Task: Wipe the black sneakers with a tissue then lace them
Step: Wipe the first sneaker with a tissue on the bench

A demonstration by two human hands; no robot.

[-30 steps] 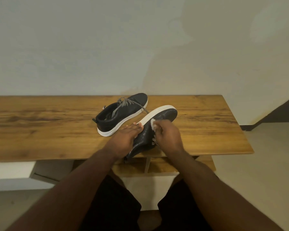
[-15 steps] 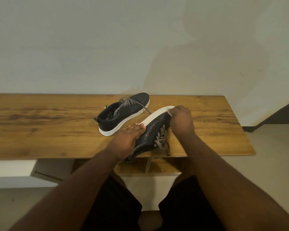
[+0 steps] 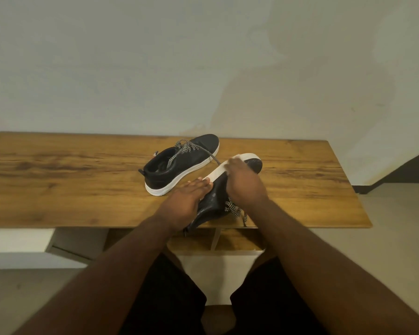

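Observation:
Two black sneakers with white soles lie on the wooden table [image 3: 58, 180]. The far sneaker [image 3: 179, 163] stands upright with its checked laces loose. The near sneaker [image 3: 215, 197] lies tipped on its side, toe pointing away, white sole facing left. My left hand [image 3: 186, 199] rests flat on its heel part with straight fingers. My right hand [image 3: 242, 182] presses a white tissue [image 3: 232, 157] against the shoe's upper near the sole edge; only a blurred sliver of tissue shows past the fingers. The near shoe's laces hang by the table's front edge.
A pale wall stands right behind the table. Open wooden shelf compartments [image 3: 237, 239] sit under the tabletop. My knees in dark shorts [image 3: 169, 298] are below. The table's right end [image 3: 356, 204] borders bare floor.
My right hand with the tissue went from mid-shoe out to the toe, then came back toward the middle. The left hand and both sneakers have stayed put.

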